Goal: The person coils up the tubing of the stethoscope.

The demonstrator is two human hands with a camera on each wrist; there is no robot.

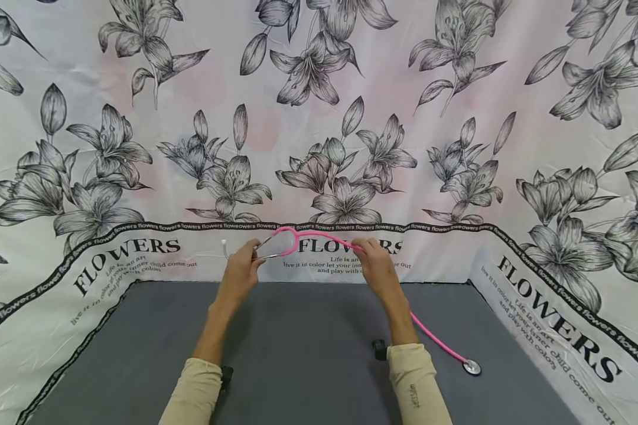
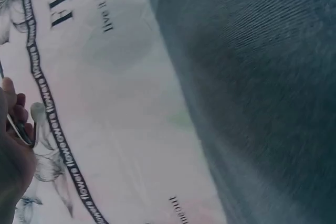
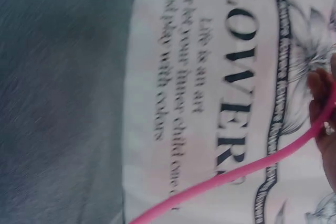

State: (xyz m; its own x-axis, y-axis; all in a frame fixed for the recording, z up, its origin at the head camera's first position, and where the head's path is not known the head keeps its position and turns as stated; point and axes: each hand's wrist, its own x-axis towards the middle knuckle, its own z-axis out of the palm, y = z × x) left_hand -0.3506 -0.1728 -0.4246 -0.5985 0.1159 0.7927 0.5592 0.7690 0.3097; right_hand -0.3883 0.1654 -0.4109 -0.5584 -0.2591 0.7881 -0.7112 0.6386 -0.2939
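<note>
A stethoscope with pink tubing [image 1: 323, 235] is stretched between my two hands in front of the cloth backdrop. My left hand [image 1: 239, 268] grips its metal ear tubes, and a white eartip [image 2: 38, 110] pokes out past the fingers in the left wrist view. With curled fingers my right hand [image 1: 374, 265] holds the pink tubing [image 3: 252, 166] further along. From there the tube runs down behind the right forearm to the round metal chest piece [image 1: 472, 367], low on the right over the grey surface.
A grey tabletop [image 1: 308, 354] spreads beneath both forearms. White cloth [image 1: 345, 260] printed with flowers and lettering rises behind it and along both sides. Dark wrist devices [image 1: 380, 349] show beside the sleeves.
</note>
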